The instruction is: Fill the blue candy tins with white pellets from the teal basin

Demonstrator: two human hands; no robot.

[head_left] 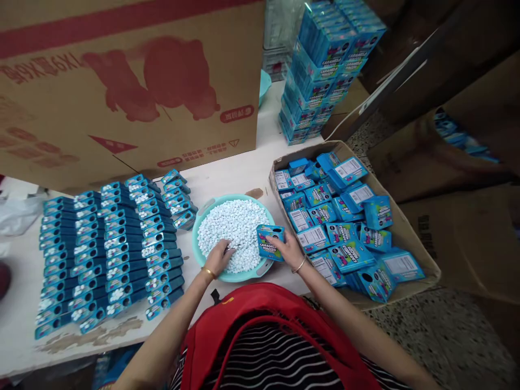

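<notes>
A round turquoise basin [196, 249] holds a heap of small white candies [239, 222]. My left hand [219, 257] dips into the candies near the basin's left front, its fingers bent together; what they hold is hidden. At the basin's right rim, my right hand [289, 249] grips a blue candy box [270, 242] between thumb and fingers, its printed front facing up. To the right, a shallow carton [429, 269] is filled with loose blue boxes [351, 255]. Rows of upright blue boxes [122, 249] stand on the left, white candies showing at several of their openings.
Behind the rows stands a large brown carton [134, 92]. Stacked wrapped blue packs [317, 81] rise at the back right of the white table [231, 173]. Brown cartons [467, 238] fill the far right, beside the speckled floor [442, 319]. A plastic bag [18, 214] lies far left.
</notes>
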